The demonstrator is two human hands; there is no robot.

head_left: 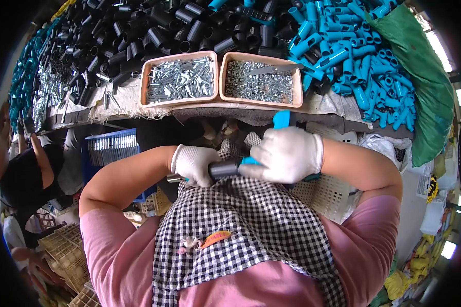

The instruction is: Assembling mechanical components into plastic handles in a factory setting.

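Both hands gloved in white, working close to the chest over a checked apron (251,225). Left hand (193,163) is wrapped around a dark grey tube (224,168), with a short metal stub sticking out past the glove on the left side. Right hand (287,153) is closed tight on a blue plastic handle (283,119) whose top pokes up above the glove; the blue piece meets the grey tube between the two hands. All of this sits just below the worktop's near edge (251,113). On the worktop at that edge: two pinkish trays side by side, left tray (144,82) full of long silver pins, right tray (297,82) full of small silver bits with a flat metal piece on top. Behind them, a heap of black tubes (153,30) toward the far left, blue tubes (343,46) toward the far right, green sack (420,77) at the right edge. Another person (25,174) is at the left.
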